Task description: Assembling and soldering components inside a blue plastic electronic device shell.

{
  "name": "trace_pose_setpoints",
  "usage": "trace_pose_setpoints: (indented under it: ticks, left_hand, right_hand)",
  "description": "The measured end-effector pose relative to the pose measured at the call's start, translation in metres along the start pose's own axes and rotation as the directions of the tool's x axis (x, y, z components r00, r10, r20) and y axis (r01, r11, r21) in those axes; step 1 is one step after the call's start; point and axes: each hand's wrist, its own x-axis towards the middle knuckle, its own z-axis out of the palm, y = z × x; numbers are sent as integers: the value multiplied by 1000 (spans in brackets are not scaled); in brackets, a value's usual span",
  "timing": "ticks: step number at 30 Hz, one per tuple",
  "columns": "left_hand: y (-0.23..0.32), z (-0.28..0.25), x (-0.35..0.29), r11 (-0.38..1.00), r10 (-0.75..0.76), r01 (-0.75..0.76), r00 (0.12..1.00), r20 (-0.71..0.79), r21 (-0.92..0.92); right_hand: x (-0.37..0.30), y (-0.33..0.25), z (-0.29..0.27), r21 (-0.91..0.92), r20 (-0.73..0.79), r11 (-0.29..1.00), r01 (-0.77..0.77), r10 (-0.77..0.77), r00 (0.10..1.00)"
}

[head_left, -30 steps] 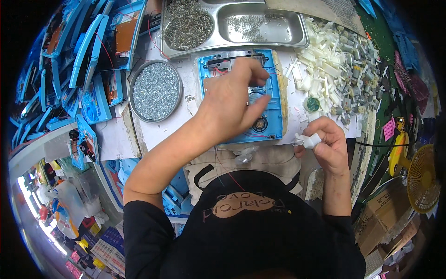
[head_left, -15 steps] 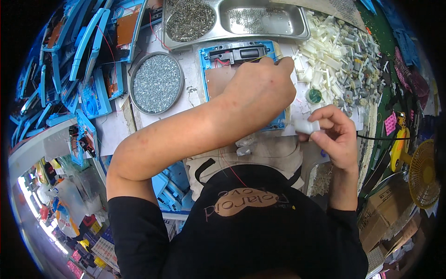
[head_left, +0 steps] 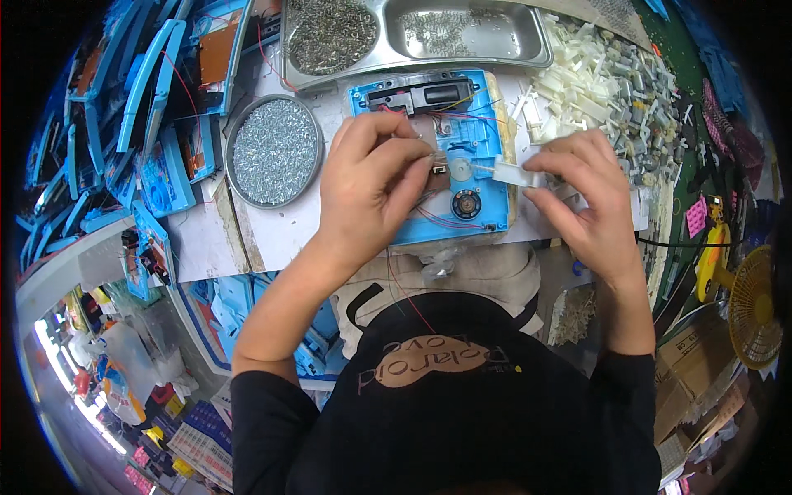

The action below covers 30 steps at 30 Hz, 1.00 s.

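Head view: fingers of the left hand (head_left: pixel 367 177) are bent and drawn together at their tips, beside a small dark component (head_left: pixel 440 170) inside a blue housing (head_left: pixel 483 132); whether they grip anything cannot be told, since the knuckles cover the tips. Fingers of the right hand (head_left: pixel 590 198) are clamped on a white plastic piece (head_left: pixel 513 173), thumb below and forefinger above, with the piece pointing leftward from them over the housing's right edge. Between the two sets of fingers, a pale round disc (head_left: pixel 460 169) sits in the housing. Just below that gap is a round black speaker (head_left: pixel 466 204) with thin red wires (head_left: pixel 441 220) running to its left. Above the left fingers, a long black part (head_left: pixel 429 97) lies across the housing's far end.

Left of the left fingers, a round tray (head_left: pixel 228 157) full of silvery screws (head_left: pixel 275 153) rests on the worktop (head_left: pixel 272 239); farther left, blue housings (head_left: pixel 161 91) are heaped. Well beyond both sets of fingers stands a steel tray (head_left: pixel 516 41), dark screws (head_left: pixel 334 37) in its left compartment and a thinner scatter of small metal pieces (head_left: pixel 437 33) in its right. Above and right of the right fingers spreads a pile of white plastic parts (head_left: pixel 577 91), mixed with grey parts (head_left: pixel 648 111) toward its right side. A yellow fan (head_left: pixel 755 309) is well to the right of these fingers.
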Motion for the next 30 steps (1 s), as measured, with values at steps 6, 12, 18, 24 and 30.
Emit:
trace_pose_setpoints:
  ticks: [6, 12, 18, 24, 30]
  left_hand:
    - [6, 12, -8, 979, -154, 146, 987, -47, -146]
    - [5, 12, -9, 978, -159, 149, 985, -61, -145]
    - [3, 14, -11, 986, -119, 108, 990, -80, -124]
    - [-1, 6, -9, 999, 6, -4, 999, 36, -47]
    - [-1, 9, -9, 998, -28, 29, 999, 20, -52]
  right_hand:
    - [28, -8, 4, -104, 114, 980, 168, -156, 981]
    - [50, -11, -3, -116, 242, 947, 298, -264, 934]
    - [54, -30, -6, -242, 315, 901, 361, -278, 907]
    - [57, -35, -7, -250, 370, 877, 411, -306, 877]
    - [57, -41, -6, -268, 376, 849, 455, -342, 861]
